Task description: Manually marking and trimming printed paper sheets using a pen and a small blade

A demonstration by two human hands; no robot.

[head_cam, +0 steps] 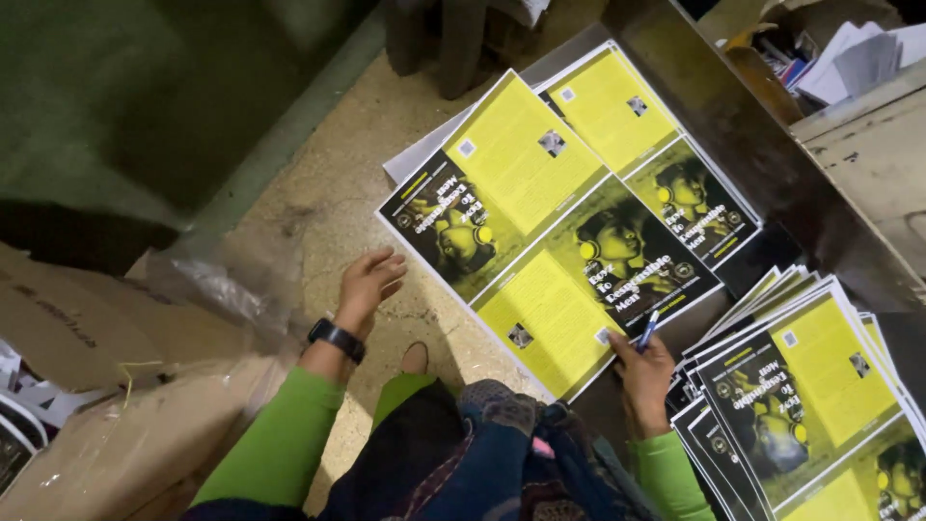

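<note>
A large printed sheet (540, 222) with yellow and black cover panels lies on the speckled floor in front of me. My right hand (641, 371) rests on its near edge and holds a blue pen (647, 330) between the fingers. My left hand (368, 283), with a black watch on the wrist, hovers over the floor just left of the sheet, fingers spread and holding nothing. Both arms wear green sleeves.
A second printed sheet (656, 145) lies behind the first. A fanned stack of the same sheets (801, 396) sits at the right. Cardboard and plastic wrap (125, 386) lie at the left, a metal beam (772, 145) crosses the upper right, a green wall stands at the left.
</note>
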